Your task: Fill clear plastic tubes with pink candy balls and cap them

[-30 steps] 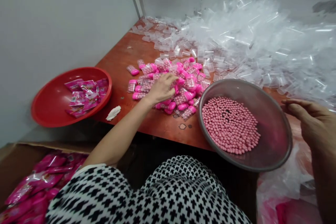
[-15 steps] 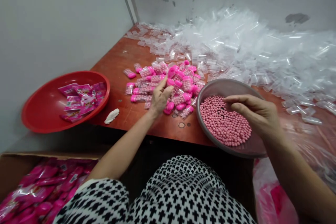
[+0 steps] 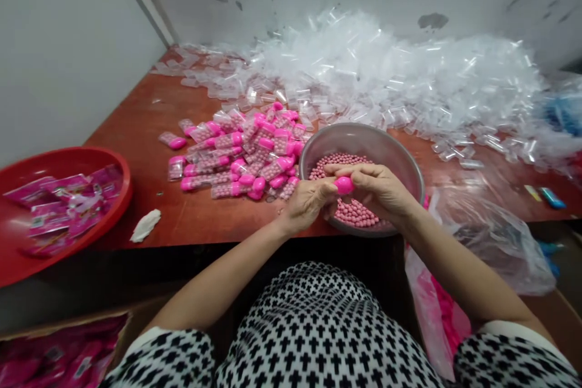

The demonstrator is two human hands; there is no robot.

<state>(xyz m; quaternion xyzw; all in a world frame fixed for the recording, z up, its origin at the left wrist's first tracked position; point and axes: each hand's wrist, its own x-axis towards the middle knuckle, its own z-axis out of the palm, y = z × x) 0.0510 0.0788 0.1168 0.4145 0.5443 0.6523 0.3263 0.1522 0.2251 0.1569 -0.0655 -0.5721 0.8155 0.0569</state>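
Observation:
Over the front of the grey bowl (image 3: 411, 163) my two hands meet at a bright pink rounded cap (image 3: 344, 185). My left hand (image 3: 309, 201) pinches it from one side, and my right hand (image 3: 384, 191) closes on it from the other. Whatever lies under the cap is hidden by the fingers. Pink beads (image 3: 357, 215) fill the bottom of the bowl, below the hands. To the left of the bowl lies a pile of small transparent containers (image 3: 227, 160) with pink caps and beads inside.
A large heap of transparent plastic tubes (image 3: 386, 79) covers the back of the brown table (image 3: 130, 127). At the left stands a red basin (image 3: 120, 194) with pink packets. A white scrap (image 3: 146, 225) lies near the front edge. A plastic bag (image 3: 495, 242) hangs at the right.
My left hand has come right from the container pile to the bowl. My right hand has met it, and both now hold the pink cap. The view has turned right.

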